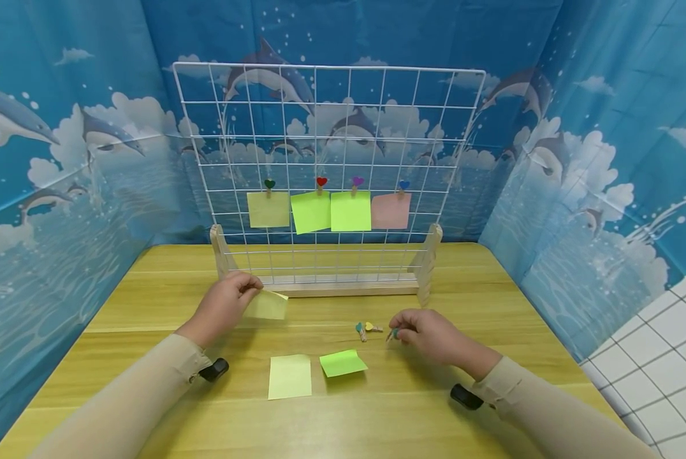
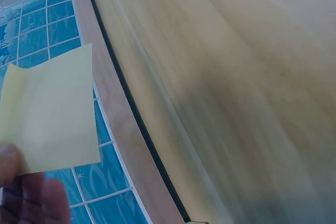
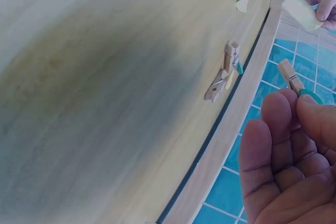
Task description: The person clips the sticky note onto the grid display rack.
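My left hand pinches a pale yellow sticky note by its edge, held up near the left foot of the wire grid. Between thumb and forefinger, my right hand grips a small wooden clothespin with a teal heart. Just left of that hand, two more clothespins lie on the table, one with a teal heart and one with a yellow heart. Closer to me lie another pale yellow note and a bright green note with a lifted edge.
Along the grid hang a yellow note, two green notes and a pink note, each under a heart clothespin. Wooden feet and a crossbar hold the grid up on the wooden table. Dolphin-print curtains surround it.
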`<state>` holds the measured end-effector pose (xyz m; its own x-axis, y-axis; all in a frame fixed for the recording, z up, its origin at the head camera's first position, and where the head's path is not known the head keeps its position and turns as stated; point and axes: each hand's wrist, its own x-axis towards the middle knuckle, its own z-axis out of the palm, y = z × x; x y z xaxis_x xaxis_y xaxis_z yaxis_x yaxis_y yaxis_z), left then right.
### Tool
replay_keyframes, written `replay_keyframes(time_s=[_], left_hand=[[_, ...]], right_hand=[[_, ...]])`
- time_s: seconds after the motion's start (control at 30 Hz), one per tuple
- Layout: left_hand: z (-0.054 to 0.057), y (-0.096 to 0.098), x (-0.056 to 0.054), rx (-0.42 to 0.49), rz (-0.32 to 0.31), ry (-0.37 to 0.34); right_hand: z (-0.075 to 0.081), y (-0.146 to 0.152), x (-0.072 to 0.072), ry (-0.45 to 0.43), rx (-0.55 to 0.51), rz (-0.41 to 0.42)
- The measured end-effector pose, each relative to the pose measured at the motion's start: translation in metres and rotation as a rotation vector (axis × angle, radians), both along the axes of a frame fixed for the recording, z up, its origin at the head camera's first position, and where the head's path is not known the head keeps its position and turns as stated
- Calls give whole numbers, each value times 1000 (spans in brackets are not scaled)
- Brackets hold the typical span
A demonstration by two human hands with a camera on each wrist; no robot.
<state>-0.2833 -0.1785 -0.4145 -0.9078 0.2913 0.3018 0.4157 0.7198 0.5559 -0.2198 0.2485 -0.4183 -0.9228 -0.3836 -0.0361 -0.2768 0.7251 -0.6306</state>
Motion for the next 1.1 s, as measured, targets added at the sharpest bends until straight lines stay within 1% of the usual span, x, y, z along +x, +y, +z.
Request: replay_keyframes(time_s=[0.23,0.37,0.5,0.7,0.9,1.1], left_hand=[[2,6,-14,0,-12,-30],[5,12,-19,13,1,-48],[8,18,-24,16,1,-47],[8,27,-35,10,10,-52],[13,36,-43,-12,1,-30],[19,42,-49,-30,18,-14]], right_hand=[[3,-3,-2,10,9,-15],[5,-5,-3,19,15,-34],[8,-7,-4,21,-1,-44],[11,-10,-4,44,-3,-44],[13,-13,-5,49,-33,-58],[11,-15,-7,57,-55,-59]])
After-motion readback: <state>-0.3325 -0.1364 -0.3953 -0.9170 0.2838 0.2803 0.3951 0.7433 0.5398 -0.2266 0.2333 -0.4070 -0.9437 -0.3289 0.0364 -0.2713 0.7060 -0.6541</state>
